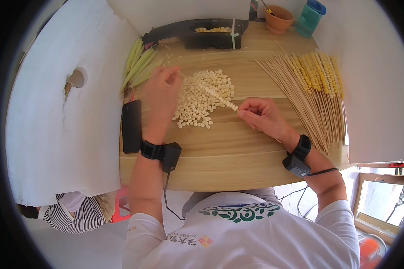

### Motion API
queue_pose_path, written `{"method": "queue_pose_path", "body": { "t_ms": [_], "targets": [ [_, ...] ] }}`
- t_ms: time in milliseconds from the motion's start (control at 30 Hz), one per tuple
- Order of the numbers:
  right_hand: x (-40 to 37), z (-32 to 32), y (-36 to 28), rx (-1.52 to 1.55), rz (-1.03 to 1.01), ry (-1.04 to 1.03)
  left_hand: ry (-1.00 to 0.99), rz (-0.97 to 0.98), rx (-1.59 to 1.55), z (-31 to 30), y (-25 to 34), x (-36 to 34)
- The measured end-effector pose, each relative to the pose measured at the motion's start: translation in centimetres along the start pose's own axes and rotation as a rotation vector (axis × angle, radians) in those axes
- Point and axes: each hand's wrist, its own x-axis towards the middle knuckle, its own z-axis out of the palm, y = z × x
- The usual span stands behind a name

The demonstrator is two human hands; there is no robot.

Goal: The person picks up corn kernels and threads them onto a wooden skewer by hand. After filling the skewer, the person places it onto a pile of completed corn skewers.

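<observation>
A thin wooden skewer threaded with pale corn kernels (219, 98) slants across the loose kernels in the middle of the table. At its lower right end, my right hand (262, 117) is closed, thumb and fingertips pinching by the last kernels. My left hand (161, 92), a little blurred, is at the upper left end with thumb and finger closed around the bare tip of the stick. Below the skewer lies a spread pile of loose pale corn kernels (194, 110), partly covered by my left hand and the skewer.
Bare skewers (296, 103) and skewers full of yellow kernels (318, 74) lie at the right. A black phone (131, 126) and green husks (141, 65) are at the left. Behind stand a black tray (213, 41), a clay bowl (278, 20) and a teal container (309, 20).
</observation>
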Motion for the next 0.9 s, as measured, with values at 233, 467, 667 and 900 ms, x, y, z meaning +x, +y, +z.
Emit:
{"method": "queue_pose_path", "body": {
  "t_ms": [233,467,667,900],
  "targets": [
    [0.0,0.0,-0.1,0.001,0.006,-0.002,0.013,-0.017,-0.003,0.3,-0.2,-0.2],
    [-0.1,0.0,-0.7,0.0,0.005,0.002,0.014,-0.089,-0.131,0.5,-0.9,-0.1],
    [-0.2,0.0,-0.7,0.018,0.003,-0.007,0.009,-0.195,-0.31,0.7,-1.8,0.1],
    [-0.2,0.0,-0.8,0.021,0.0,-0.001,-0.004,-0.218,-0.342,0.5,-2.2,0.2]
  ]
}}
